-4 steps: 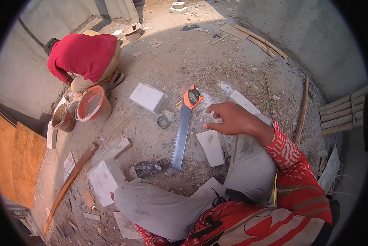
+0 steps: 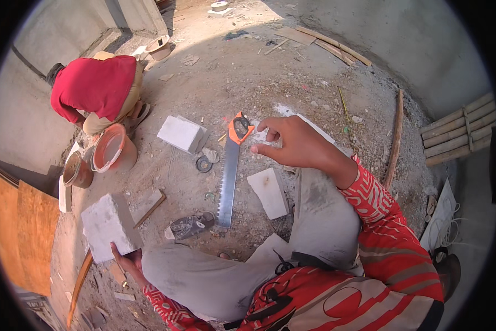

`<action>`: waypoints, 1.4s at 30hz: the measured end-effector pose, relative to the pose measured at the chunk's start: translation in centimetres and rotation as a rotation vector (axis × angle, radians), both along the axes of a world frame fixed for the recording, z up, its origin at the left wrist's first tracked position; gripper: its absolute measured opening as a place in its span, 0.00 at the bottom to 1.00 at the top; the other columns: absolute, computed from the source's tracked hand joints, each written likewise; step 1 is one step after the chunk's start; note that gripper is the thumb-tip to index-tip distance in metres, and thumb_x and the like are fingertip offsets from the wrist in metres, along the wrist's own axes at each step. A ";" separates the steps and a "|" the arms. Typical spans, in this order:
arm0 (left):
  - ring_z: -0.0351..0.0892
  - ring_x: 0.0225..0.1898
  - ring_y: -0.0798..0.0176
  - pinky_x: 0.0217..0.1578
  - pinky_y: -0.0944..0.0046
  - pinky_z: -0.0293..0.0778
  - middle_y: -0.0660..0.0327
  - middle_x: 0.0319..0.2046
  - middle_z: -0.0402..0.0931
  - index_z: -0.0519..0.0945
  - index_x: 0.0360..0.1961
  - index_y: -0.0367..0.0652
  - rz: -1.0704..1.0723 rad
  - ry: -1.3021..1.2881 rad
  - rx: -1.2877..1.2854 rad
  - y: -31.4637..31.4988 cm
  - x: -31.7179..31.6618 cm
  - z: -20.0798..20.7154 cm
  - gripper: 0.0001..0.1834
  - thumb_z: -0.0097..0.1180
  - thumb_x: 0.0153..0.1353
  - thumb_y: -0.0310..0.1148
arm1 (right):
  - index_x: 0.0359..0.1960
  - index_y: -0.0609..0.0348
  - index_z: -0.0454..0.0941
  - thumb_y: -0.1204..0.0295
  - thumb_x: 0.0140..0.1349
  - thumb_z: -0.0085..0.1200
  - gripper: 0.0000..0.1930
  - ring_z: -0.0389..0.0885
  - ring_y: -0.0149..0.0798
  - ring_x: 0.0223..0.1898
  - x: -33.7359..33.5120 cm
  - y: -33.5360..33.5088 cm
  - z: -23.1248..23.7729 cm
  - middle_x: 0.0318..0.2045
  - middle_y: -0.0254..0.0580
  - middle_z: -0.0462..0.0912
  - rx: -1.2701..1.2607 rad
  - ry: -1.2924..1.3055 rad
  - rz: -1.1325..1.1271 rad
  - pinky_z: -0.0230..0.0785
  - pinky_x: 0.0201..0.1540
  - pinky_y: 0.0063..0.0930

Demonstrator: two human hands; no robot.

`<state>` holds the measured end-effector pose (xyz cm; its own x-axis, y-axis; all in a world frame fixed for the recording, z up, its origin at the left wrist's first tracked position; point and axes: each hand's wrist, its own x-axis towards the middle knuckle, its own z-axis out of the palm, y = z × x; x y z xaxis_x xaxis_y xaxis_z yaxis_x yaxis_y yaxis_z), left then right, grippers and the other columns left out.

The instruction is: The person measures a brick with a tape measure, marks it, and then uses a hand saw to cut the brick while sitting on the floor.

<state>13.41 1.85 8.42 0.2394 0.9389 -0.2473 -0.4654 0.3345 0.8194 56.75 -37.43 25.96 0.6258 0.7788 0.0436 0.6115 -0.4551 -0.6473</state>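
Raised now: the left hand (image 2: 127, 259) has lifted a white block (image 2: 109, 226) off the ground, gripping its near edge.
Step in hand looks like picking a block to cut; next calls for the right hand (image 2: 297, 144) (fingers loosely spread, empty) to close on the orange-handled saw (image 2: 229, 171) just left of it. Gritty dirt floor (image 2: 292, 83), concrete walls, someone crouching far left.

Long-sleeved red shirt, white zigzag/wave pattern on both sleeves, large white-outlined oval graphic and black lettering across chest. Grey dusty trousers, dirt smudges on the thigh. Left hand (image 2: 127, 259) and right hand (image 2: 297, 144) bare, no gloves. Black cord hanging at the waist.
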 end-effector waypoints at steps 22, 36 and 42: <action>0.77 0.61 0.44 0.63 0.39 0.71 0.51 0.63 0.75 0.67 0.70 0.41 -0.616 0.076 -0.520 -25.4 29.7 -2.9 0.38 0.65 0.60 0.41 | 0.68 0.58 0.66 0.48 0.69 0.57 0.34 0.80 0.44 0.57 6.9 -7.6 -33.5 0.57 0.49 0.80 0.052 1.480 0.198 0.74 0.58 0.43; 0.77 0.62 0.48 0.58 0.39 0.76 0.55 0.65 0.74 0.64 0.71 0.44 -0.558 0.063 -0.378 -23.5 27.6 -4.9 0.39 0.63 0.64 0.49 | 0.69 0.62 0.65 0.60 0.67 0.63 0.34 0.79 0.43 0.60 3.4 -2.0 -38.1 0.58 0.48 0.79 0.577 2.013 0.097 0.72 0.62 0.42; 0.77 0.62 0.49 0.57 0.40 0.76 0.55 0.65 0.72 0.65 0.71 0.44 -0.584 0.025 -0.508 -29.8 28.3 -9.7 0.39 0.61 0.66 0.52 | 0.69 0.63 0.65 0.63 0.65 0.65 0.34 0.78 0.44 0.61 4.2 -4.2 -36.8 0.59 0.48 0.79 0.578 1.883 -0.078 0.70 0.63 0.42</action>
